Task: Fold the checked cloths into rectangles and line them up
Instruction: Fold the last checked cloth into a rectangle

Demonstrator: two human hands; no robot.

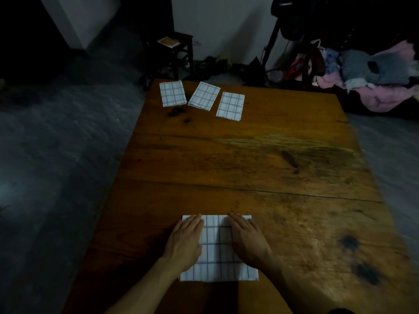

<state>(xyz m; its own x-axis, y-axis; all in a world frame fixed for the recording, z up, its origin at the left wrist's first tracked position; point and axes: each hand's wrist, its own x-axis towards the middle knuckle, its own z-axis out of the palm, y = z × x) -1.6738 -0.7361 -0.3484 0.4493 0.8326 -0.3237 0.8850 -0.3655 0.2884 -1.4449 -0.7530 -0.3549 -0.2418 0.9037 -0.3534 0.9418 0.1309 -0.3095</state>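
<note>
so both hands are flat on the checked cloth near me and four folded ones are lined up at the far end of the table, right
Not quite: the head view shows three folded white checked cloths at the far end of the brown wooden table, not four. Both the left hand and right hand do lie flat on the near checked cloth.

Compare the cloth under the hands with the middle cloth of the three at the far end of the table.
The near cloth looks larger and less folded; the middle far cloth is a narrower rectangle. The near cloth lies square to the table edge; the middle far cloth is tilted against its neighbours. The left hand and right hand press flat on the near cloth; nothing touches the middle far cloth. Both are white with a dark check.
</note>
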